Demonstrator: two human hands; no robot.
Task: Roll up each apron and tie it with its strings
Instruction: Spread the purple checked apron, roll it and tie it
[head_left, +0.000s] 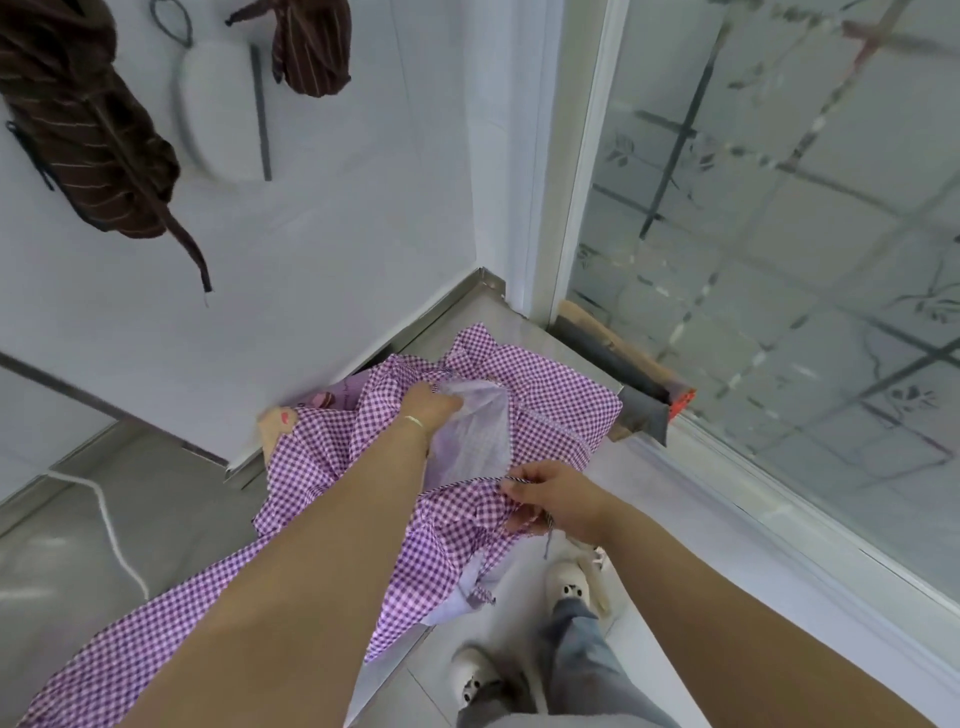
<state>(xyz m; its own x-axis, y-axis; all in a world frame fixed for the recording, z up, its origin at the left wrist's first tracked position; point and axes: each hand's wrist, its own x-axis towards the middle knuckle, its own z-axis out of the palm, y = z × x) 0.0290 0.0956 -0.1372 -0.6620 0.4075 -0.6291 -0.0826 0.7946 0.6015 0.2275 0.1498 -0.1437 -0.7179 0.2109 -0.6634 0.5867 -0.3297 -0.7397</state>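
Both hands (431, 408) (558, 499) grip crumpled purple gingham apron (545, 405).

Single head-worn wide-angle view, looking steeply down, close over outstretched forearms, floor below

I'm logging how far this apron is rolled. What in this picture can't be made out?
- Checked apron, head view: its lower end runs off the bottom-left edge, and the left arm covers its middle.
- Apron strings: only a thin cord at the right hand shows, the rest unclear.
- Left hand: fingertips buried in cloth.
- Brown aprons hanging on the wall: blurred, cut off at the top.
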